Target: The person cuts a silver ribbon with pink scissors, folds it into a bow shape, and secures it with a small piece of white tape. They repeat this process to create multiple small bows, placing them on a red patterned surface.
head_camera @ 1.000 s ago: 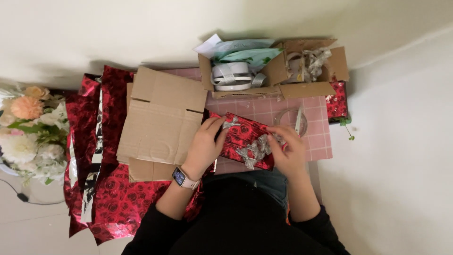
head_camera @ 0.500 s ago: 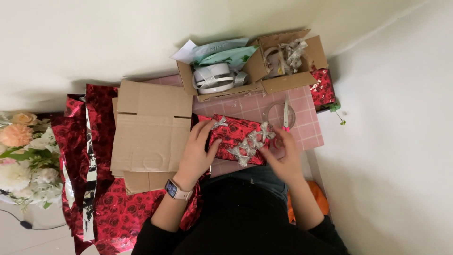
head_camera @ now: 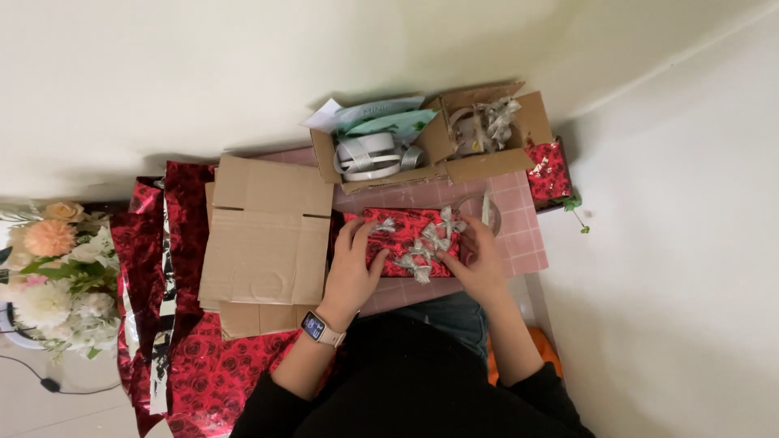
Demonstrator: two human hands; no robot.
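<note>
Two hands, left hand [head_camera: 353, 272], right hand [head_camera: 479, 264], one red parcel [head_camera: 402, 235], four silver bows [head_camera: 430, 243]

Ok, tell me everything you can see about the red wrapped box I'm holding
The rectangular box wrapped in shiny red rose-patterned paper lies flat on the pink gridded mat, long side running left to right. Several small silver ribbon bows sit on its top. The left hand holds its left end, fingers laid on top; the right hand covers its right end, fingertips at the bows. The wrapping looks closed and smooth where visible.
</note>
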